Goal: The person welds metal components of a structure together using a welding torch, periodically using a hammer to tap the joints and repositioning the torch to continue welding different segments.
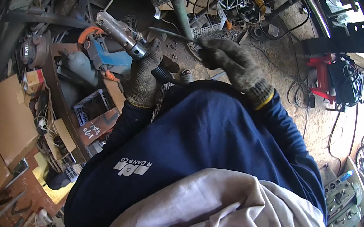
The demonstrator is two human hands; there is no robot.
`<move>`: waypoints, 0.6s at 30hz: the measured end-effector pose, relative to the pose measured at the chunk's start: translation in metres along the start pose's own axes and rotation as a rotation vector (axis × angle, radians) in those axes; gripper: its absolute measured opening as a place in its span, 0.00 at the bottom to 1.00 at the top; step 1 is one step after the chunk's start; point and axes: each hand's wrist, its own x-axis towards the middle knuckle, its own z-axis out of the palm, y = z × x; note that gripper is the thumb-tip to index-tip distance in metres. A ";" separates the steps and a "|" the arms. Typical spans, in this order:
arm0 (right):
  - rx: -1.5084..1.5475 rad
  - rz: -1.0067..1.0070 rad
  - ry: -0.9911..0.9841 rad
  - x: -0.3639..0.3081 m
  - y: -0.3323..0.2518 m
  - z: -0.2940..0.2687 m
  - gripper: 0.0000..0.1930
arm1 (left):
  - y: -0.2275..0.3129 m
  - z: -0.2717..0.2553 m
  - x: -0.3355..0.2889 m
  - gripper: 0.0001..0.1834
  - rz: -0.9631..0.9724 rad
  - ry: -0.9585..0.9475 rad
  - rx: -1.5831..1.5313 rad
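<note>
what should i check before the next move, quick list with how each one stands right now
1. Gloves on both hands: ok, both are covered.
2. Tube held: ok, the left hand grips the metal tube near its lower end.
3. Rod held: ok, the right hand has the thin rod by one end.
4. Floor free of cords: not ok, cord loops lie on it off to the right.
5. Rod's gripped end sound: cannot tell, the glove hides it.
</note>
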 end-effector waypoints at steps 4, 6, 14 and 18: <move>-0.192 -0.098 -0.103 0.022 0.004 0.020 0.19 | 0.012 0.011 0.009 0.30 -0.001 -0.067 -0.039; -0.204 0.059 -0.114 0.021 0.002 0.023 0.19 | 0.013 0.016 0.013 0.30 0.009 -0.064 -0.126; -0.305 -0.062 -0.205 0.026 0.035 0.018 0.21 | 0.017 0.029 0.022 0.23 0.053 0.026 -0.070; -0.219 -0.037 -0.220 0.011 0.018 0.005 0.20 | 0.021 0.052 0.020 0.20 0.136 0.125 0.069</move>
